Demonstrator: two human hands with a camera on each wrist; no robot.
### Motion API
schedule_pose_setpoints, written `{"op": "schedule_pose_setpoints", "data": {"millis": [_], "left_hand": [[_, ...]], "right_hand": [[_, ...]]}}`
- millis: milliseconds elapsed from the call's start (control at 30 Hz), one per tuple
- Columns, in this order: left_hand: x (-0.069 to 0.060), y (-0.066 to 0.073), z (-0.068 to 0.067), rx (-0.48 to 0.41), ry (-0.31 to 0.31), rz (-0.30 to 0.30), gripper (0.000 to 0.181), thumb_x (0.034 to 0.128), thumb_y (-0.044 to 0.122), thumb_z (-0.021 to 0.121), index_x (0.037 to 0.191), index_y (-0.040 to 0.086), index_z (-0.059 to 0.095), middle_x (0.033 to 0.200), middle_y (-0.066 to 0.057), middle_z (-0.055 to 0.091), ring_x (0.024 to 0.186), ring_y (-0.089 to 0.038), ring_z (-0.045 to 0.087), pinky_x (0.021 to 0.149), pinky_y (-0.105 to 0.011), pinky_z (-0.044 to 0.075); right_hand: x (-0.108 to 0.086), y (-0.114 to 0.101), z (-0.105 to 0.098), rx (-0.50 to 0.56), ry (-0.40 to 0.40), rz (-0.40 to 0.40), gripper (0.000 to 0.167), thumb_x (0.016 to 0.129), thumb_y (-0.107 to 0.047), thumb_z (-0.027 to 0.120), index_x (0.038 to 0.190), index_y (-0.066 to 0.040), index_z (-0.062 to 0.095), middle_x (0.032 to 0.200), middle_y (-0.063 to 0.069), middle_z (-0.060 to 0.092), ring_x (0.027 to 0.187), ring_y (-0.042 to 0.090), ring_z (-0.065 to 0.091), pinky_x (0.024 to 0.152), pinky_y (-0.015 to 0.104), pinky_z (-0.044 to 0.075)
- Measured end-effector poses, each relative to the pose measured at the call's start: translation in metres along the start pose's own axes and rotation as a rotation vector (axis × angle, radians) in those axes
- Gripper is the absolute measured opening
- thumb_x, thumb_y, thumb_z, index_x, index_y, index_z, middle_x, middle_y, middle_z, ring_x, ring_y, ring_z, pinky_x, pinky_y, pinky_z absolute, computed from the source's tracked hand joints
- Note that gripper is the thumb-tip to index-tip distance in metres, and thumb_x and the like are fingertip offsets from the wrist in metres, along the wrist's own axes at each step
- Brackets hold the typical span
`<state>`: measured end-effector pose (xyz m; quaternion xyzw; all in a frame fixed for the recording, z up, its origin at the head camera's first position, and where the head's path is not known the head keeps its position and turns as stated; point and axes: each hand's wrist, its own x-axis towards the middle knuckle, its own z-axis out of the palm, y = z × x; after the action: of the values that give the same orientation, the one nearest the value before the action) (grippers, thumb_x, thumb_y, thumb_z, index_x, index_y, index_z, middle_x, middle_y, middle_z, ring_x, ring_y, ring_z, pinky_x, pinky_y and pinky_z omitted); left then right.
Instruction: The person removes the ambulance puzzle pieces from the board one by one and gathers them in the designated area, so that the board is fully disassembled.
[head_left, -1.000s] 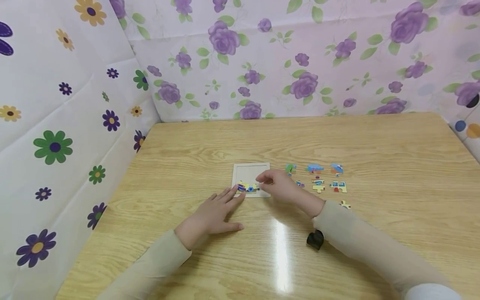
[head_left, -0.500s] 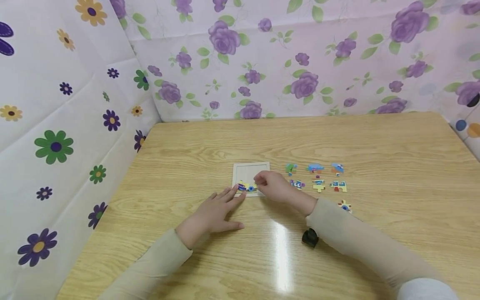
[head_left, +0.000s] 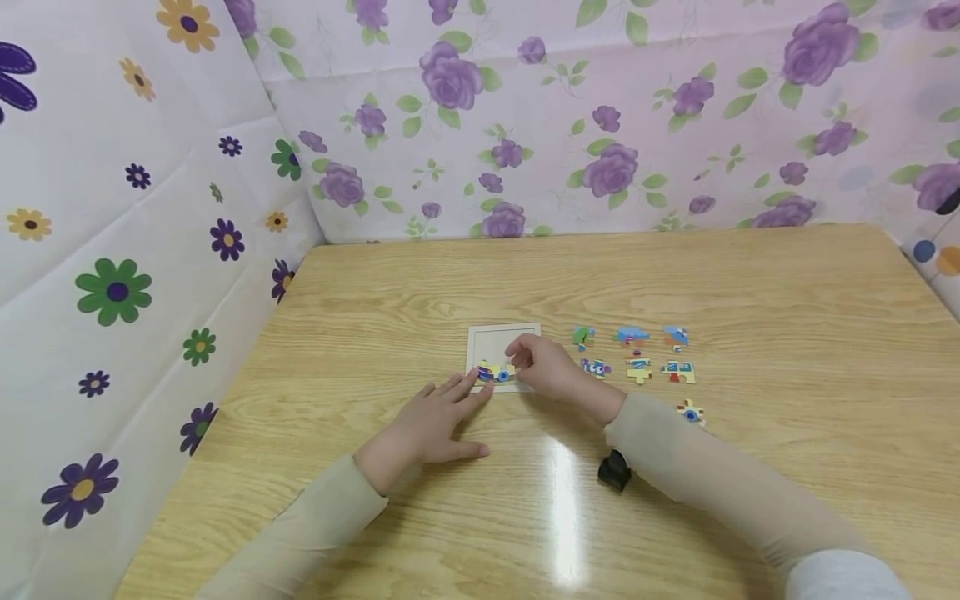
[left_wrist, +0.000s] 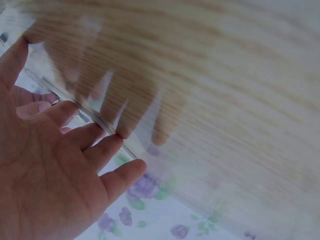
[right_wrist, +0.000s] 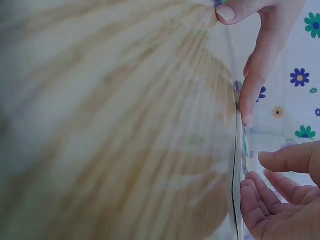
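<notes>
A small square puzzle tray point(head_left: 505, 328) lies on the table in the head view, with joined yellow and blue jigsaw pieces point(head_left: 497, 372) along its near edge. My left hand point(head_left: 427, 427) lies with spread fingers, its fingertips on the tray's near left corner and touching the pieces. Over the tray's right side is my right hand point(head_left: 546, 367), fingers loosely bent close to the right end of the joined pieces. In the right wrist view a gap shows between the thumb point(right_wrist: 285, 159) and the bent fingers, and I see no piece between them. The hand covers part of the tray.
Right of the tray lie several loose jigsaw pieces, among them a green one point(head_left: 582, 336), a blue one point(head_left: 676, 336), a piece with eyes point(head_left: 596, 368) and a wheel piece point(head_left: 690, 412). Flowered cloth point(head_left: 480, 125) borders the wooden table point(head_left: 390, 317) at the back and left.
My right hand has shifted slightly left and away from me, uncovering the piece with eyes and the wheel piece. My left hand stays in place.
</notes>
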<state>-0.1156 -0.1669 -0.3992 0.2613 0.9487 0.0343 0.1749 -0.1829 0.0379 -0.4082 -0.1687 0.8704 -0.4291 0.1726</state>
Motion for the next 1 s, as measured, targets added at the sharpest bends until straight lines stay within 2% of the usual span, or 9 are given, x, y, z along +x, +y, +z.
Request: {"op": "schedule_pose_setpoints", "data": {"millis": [267,500,733,1000], "left_hand": [[0.0,0.0,0.0,-0.012,0.002,0.002,0.081,0.0875,0.058,0.057,0.152,0.021,0.025,0.159,-0.011,0.017,0.144,-0.033,0.021,0.11,-0.059,0.027],[0.001,-0.001,0.001,-0.014,0.008,0.002,0.081,0.0873,0.058,0.057,0.152,0.021,0.025,0.159,-0.01,0.017,0.144,-0.033,0.022,0.11,-0.059,0.027],[0.001,-0.001,0.002,-0.034,0.0,-0.008,0.081,0.0873,0.058,0.057,0.152,0.022,0.024,0.159,-0.009,0.015,0.145,-0.031,0.02,0.111,-0.059,0.025],[-0.001,0.0,0.0,-0.065,-0.005,-0.018,0.082,0.0872,0.057,0.058,0.153,0.023,0.022,0.16,-0.008,0.013,0.145,-0.031,0.018,0.111,-0.059,0.024]], "right_hand": [[0.006,0.001,0.003,0.0,0.029,0.004,0.023,0.086,0.003,0.058,0.108,0.001,0.064,0.1,0.011,0.062,0.093,0.021,0.056,0.085,0.033,0.05],[0.007,-0.001,0.001,-0.014,0.035,0.015,0.016,0.086,0.003,0.061,0.1,0.001,0.068,0.091,0.009,0.063,0.082,0.018,0.054,0.073,0.027,0.047],[0.005,-0.001,0.001,-0.011,0.029,-0.004,0.016,0.085,0.004,0.061,0.097,-0.001,0.07,0.092,0.009,0.067,0.085,0.018,0.058,0.076,0.029,0.05],[0.002,-0.002,-0.01,-0.008,0.014,-0.015,0.016,0.086,0.002,0.059,0.096,0.0,0.07,0.091,0.01,0.068,0.081,0.017,0.059,0.07,0.025,0.049]]}}
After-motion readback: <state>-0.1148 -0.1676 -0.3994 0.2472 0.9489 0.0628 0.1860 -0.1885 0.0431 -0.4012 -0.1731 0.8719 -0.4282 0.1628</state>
